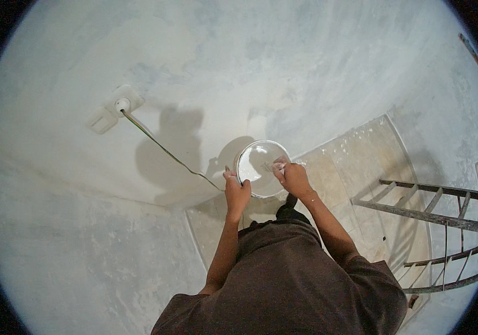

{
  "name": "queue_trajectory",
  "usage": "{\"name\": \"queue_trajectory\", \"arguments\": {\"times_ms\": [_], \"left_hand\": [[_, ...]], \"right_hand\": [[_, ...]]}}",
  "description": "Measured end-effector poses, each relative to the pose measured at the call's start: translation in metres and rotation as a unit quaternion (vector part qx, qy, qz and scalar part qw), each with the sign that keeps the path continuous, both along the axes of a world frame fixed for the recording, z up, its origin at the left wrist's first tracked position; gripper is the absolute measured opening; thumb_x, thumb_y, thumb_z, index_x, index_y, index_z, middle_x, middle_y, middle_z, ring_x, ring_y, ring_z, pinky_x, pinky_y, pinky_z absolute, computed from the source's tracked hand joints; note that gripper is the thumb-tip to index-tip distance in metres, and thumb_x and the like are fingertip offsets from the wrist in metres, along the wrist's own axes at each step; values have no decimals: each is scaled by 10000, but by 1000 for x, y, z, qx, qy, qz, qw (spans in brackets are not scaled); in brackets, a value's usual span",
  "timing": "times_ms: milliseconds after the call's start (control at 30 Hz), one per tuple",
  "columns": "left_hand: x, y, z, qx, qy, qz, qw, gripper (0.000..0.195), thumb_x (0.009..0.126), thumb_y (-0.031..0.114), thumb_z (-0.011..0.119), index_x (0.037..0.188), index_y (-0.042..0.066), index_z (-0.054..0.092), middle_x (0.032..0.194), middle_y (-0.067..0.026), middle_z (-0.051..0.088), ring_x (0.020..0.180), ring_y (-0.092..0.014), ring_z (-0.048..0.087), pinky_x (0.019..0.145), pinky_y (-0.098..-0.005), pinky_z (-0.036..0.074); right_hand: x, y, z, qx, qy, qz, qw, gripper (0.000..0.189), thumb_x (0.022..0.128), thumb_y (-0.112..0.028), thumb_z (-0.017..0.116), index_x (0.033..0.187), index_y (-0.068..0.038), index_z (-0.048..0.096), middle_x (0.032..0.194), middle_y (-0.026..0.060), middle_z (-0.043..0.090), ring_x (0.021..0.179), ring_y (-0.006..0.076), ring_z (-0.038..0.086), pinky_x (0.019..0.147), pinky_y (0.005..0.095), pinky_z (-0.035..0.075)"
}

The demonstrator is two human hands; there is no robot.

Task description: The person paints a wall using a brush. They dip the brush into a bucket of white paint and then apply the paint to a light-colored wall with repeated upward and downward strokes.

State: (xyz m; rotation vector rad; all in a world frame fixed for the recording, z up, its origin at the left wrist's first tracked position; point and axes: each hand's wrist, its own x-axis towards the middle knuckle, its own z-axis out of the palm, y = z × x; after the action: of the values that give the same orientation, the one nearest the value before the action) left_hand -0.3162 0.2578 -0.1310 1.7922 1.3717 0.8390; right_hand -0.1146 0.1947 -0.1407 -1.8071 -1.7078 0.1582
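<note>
A round white bucket [245, 178] is held up before me, with pale, wet-looking material inside. My left hand [237, 190] grips its left rim, thumb over the edge. A slim item, possibly a handle, pokes up beside those fingers; what it is I cannot tell. Over the right side of the bucket, my right hand [291, 176] is closed on a small whitish tool whose thin end points into the bucket; its kind is unclear. White smears cover the right fingers.
A plug sits in a wall socket [122, 104] at the upper left, and its cord [167, 151] runs down behind the bucket. Patchy grey-white walls [222, 50] meet a beige tiled floor [322, 171] with white splashes. On the right stands a stepladder [425, 213].
</note>
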Motion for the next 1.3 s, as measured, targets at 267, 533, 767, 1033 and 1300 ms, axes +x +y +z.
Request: {"name": "queue_trajectory", "arguments": {"times_ms": [267,533,767,1033,1300], "left_hand": [[-9,15,-46,-1,-9,7,1000,431,816,48,565,1168,-92,359,1397,-439,325,1287,-511,415,1054,-441,374],[-10,20,-57,-107,-85,44,990,417,816,22,554,1142,-46,302,1448,-416,262,1292,-489,424,1026,-452,420],[7,16,-29,-200,-108,39,973,418,828,6,538,1140,-40,265,1487,-373,201,1303,-441,418,690,-395,638],[-6,15,-48,-86,-42,69,993,414,797,24,584,1113,-2,318,1282,-330,448,1169,-377,519,997,-411,403],[-29,7,-60,-117,12,72,991,441,814,90,598,1127,-19,307,1416,-431,317,1305,-514,398,1094,-467,329]], "right_hand": [[38,-4,-24,97,658,-136,734,264,1001,-287,510,1028,-38,597,917,103,687,757,185,671,641,300,523],[85,45,-55,226,684,-185,669,250,1011,-242,486,1048,3,521,970,183,681,820,257,698,772,338,579],[97,104,-83,269,543,-189,773,239,1002,-220,492,940,11,493,878,152,662,788,197,682,730,319,579],[48,70,-79,227,604,-156,748,156,992,-142,507,976,10,475,874,155,652,825,216,692,732,343,589],[20,88,-4,189,689,-131,687,141,989,-122,497,941,-6,433,920,190,663,801,238,701,713,362,605]]}}
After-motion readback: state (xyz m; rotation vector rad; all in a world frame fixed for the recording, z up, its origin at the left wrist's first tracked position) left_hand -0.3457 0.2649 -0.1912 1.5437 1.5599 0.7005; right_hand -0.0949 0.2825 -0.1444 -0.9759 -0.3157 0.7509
